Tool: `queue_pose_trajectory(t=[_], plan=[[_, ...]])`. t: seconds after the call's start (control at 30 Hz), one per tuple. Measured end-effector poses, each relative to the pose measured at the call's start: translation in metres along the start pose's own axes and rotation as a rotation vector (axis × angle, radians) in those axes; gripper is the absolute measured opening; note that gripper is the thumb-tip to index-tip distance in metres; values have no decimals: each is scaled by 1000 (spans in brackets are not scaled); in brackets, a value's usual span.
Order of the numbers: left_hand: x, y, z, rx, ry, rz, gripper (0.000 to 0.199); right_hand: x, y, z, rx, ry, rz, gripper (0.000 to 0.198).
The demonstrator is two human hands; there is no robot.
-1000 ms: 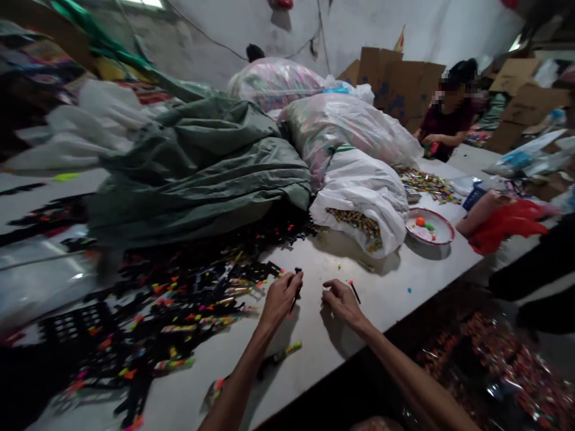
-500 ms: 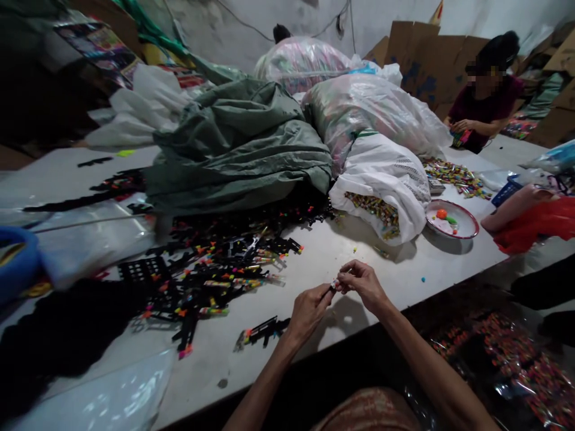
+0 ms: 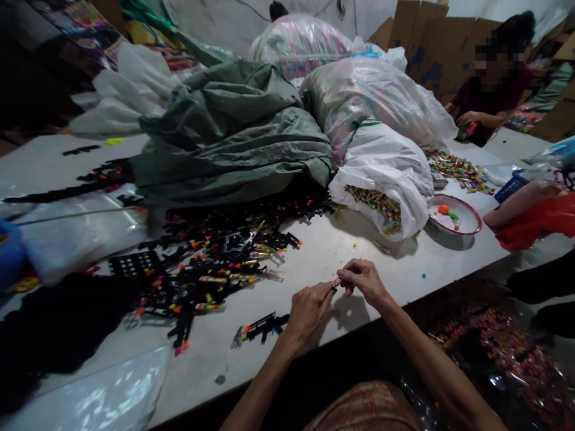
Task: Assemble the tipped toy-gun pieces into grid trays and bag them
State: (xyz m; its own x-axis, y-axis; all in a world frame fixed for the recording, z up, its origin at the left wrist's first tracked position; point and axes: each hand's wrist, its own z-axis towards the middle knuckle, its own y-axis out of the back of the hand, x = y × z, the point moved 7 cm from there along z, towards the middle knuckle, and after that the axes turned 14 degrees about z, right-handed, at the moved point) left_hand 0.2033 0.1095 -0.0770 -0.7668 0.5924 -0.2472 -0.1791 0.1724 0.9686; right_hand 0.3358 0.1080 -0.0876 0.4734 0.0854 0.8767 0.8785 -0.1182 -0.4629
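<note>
My left hand [image 3: 309, 308] is closed, pinching a small white-and-red piece [image 3: 335, 284] at the fingertips; its exact kind is too small to tell. The fingers of my right hand [image 3: 363, 278] are pressed together at the far end of that piece, touching it. Both hands meet above the front edge of the white table [image 3: 287, 269]. A black toy gun [image 3: 264, 327] with an orange part lies just left of my left wrist. Farther left spreads a heap of black toy guns [image 3: 211, 257] with colourful tubes among them.
A white sack [image 3: 390, 158] spills small colourful pieces beyond my hands. Right of it stands a red-rimmed bowl [image 3: 475, 218]. A green cloth sack [image 3: 233, 137] and large clear bags [image 3: 377, 99] fill the back. A person [image 3: 489, 90] works at the far right.
My right fingers have closed in on the end of the small piece, and more of its white-and-red surface shows. The camera view has shifted slightly.
</note>
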Motion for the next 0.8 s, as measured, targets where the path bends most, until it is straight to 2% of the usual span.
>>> queue_pose_trajectory(t=[0.23, 0.37, 0.43, 0.47, 0.53, 0.57, 0.6, 0.63, 0.73, 0.8], plan=[[7, -2, -5, -9, -31, -274, 35, -10, 0, -8, 12, -17, -182, 32], [8, -8, -10, -23, -100, -213, 34, -23, 1, -12, 107, -84, -373, 29], [18, -6, -14, -44, -89, -122, 34, -20, 7, -9, 157, -113, -448, 28], [27, -2, -16, -66, -60, -53, 34, -12, 15, -4, 145, -94, -510, 29], [52, 11, -24, -142, 27, 130, 35, 13, 40, 8, 19, 3, -750, 32], [65, 19, -30, -188, 77, 226, 34, 30, 55, 16, -102, 85, -938, 33], [78, 28, -38, -237, 124, 316, 34, 44, 71, 22, -213, 100, -1168, 31], [90, 36, -47, -286, 174, 398, 33, 50, 85, 30, -258, 30, -1378, 28], [105, 47, -73, -399, 296, 578, 36, 57, 112, 45, -283, -51, -1507, 24], [96, 34, -83, -382, 230, 606, 42, 54, 120, 48, -277, -77, -1521, 25]])
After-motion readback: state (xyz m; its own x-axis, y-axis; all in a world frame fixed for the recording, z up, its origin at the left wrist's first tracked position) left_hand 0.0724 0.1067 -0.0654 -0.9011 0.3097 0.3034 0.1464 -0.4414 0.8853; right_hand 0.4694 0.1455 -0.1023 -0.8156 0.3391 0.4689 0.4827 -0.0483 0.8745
